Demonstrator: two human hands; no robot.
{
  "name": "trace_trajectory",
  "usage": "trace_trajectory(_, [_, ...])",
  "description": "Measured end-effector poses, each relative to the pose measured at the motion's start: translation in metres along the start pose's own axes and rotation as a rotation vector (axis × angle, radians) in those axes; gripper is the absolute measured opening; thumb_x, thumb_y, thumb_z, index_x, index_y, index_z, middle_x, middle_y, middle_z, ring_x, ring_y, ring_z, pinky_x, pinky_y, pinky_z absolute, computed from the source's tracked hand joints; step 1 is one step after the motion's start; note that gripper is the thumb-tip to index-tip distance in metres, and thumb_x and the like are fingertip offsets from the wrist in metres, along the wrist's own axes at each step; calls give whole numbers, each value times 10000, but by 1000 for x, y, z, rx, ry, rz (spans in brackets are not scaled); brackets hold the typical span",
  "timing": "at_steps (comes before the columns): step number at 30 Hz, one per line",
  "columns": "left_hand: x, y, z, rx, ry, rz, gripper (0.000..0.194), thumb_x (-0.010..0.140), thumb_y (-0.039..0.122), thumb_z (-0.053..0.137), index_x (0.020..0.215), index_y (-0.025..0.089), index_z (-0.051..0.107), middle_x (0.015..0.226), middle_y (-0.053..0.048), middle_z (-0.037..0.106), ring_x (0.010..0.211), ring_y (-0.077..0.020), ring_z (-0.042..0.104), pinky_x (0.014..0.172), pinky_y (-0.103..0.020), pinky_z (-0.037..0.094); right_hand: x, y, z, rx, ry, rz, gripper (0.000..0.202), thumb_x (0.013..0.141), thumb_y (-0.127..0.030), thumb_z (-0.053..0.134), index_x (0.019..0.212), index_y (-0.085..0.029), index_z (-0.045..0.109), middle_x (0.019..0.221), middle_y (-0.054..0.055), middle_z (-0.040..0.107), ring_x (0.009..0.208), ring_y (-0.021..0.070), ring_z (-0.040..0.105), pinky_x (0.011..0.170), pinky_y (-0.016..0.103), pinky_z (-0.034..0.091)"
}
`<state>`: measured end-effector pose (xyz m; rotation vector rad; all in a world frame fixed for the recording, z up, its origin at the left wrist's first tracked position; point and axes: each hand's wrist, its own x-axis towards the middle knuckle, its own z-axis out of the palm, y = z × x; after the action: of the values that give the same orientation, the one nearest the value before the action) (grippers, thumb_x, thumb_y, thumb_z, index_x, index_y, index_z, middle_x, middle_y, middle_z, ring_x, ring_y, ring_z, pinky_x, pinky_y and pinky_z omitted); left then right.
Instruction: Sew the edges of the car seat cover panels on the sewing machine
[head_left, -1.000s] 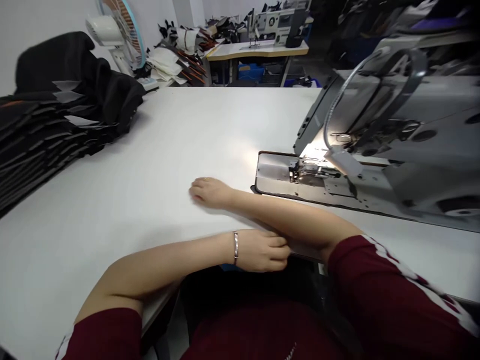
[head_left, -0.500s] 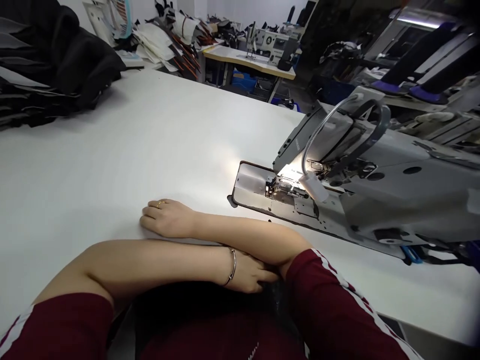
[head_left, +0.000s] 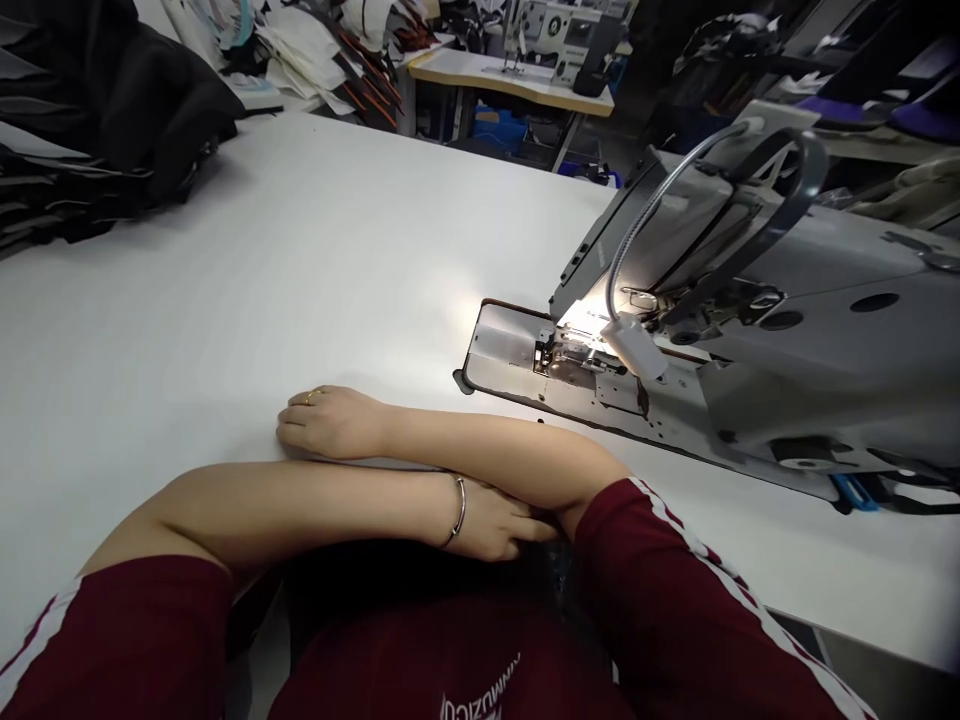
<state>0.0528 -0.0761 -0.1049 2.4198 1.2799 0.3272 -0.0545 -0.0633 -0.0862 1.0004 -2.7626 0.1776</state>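
My arms lie crossed at the near edge of the white table (head_left: 187,330). My right hand (head_left: 330,420), with a gold ring on one finger, rests palm down on the tabletop, its fingers slightly bent and holding nothing I can see. Closer to my body, my left hand (head_left: 491,522) wears a silver bangle (head_left: 459,508) and reaches beneath my right forearm near the elbow. Its fingers are loosely apart, with some tips hidden, and no object shows in it. Right of my hands stands a sewing machine (head_left: 750,290), its lamp lit over the needle area and metal bed plate (head_left: 506,340).
A pile of black fabric pieces (head_left: 112,110) covers the far left of the table. Behind it are white and dark cut pieces (head_left: 307,50). Another sewing machine (head_left: 562,40) stands on a separate table (head_left: 510,85) at the back. Purple-based thread cones (head_left: 832,105) sit at upper right.
My view has tilted slightly downward, so the table and sewing machine sit a little differently in the picture. Both arms stay crossed in the same resting pose.
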Motion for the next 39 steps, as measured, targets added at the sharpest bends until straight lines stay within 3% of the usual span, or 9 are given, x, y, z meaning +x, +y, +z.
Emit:
trace_trajectory(6, [1, 0, -12, 17, -67, 122, 349, 916, 213, 524, 1246, 158, 625, 1303, -72, 623, 1202, -212, 569, 1104, -282, 403, -1, 2, 7, 25, 7, 2, 250, 1016, -135, 372, 1105, -134, 606, 1206, 107, 615, 1067, 198, 544, 858, 328, 443])
trace_trajectory(12, [-10, -7, -19, 420, 205, 480, 296, 938, 136, 450, 822, 165, 721, 1200, -78, 670, 1014, -175, 621, 920, -269, 506, -6, 15, -12, -123, 100, 248, 330, 1028, -186, 277, 1055, -138, 603, 991, 91, 630, 902, 214, 550, 678, 321, 424])
trace_trajectory(15, [-19, -12, -37, 540, 301, 443, 227, 929, 166, 475, 814, 155, 671, 882, -92, 671, 742, -151, 588, 616, -277, 484, -12, 29, -25, -161, 126, 368, 301, 1023, -212, 296, 997, -156, 591, 915, 78, 621, 776, 189, 537, 571, 295, 370])
trace_trajectory(17, [-26, -14, -50, 624, 341, 373, 196, 914, 170, 477, 792, 151, 630, 699, -50, 571, 589, -142, 493, 506, -289, 393, -15, 36, -29, -183, 113, 411, 262, 966, -98, 326, 950, -170, 578, 846, 56, 604, 696, 166, 512, 535, 282, 336])
trace_trajectory(20, [-36, -14, -58, 696, 376, 286, 189, 896, 155, 474, 737, 159, 576, 627, -14, 471, 538, -141, 421, 480, -299, 329, -19, 41, -30, -212, 67, 408, 286, 844, 30, 366, 901, -173, 560, 772, 36, 568, 628, 152, 481, 519, 277, 313])
trace_trajectory(24, [-39, -5, -46, 621, 366, 333, 222, 868, 146, 500, 648, 170, 521, 603, -7, 446, 516, -140, 406, 459, -305, 305, -18, 34, -25, -210, 32, 320, 285, 857, 28, 368, 936, -173, 554, 814, 42, 575, 642, 152, 488, 532, 285, 330])
trace_trajectory(26, [-32, 0, -37, 544, 338, 441, 225, 873, 145, 507, 654, 169, 554, 664, -35, 530, 575, -148, 479, 505, -303, 382, -16, 25, -23, -179, 21, 245, 277, 894, -3, 371, 1005, -183, 549, 881, 48, 591, 692, 160, 506, 537, 289, 343])
trace_trajectory(30, [-12, 3, -26, 500, 218, 601, 257, 937, 182, 478, 802, 183, 698, 1034, -88, 692, 923, -184, 616, 837, -293, 511, -11, 2, -19, -127, 8, 95, 245, 975, -83, 357, 1097, -191, 540, 974, 68, 599, 824, 180, 527, 605, 305, 394])
trace_trajectory(39, [-8, -6, -12, 487, 260, 594, 288, 938, 171, 491, 802, 200, 743, 1129, -78, 705, 1096, -198, 620, 1022, -281, 486, -8, -5, -18, -88, -65, 4, 302, 997, -84, 305, 1027, -146, 599, 1034, 101, 598, 903, 210, 521, 681, 330, 412])
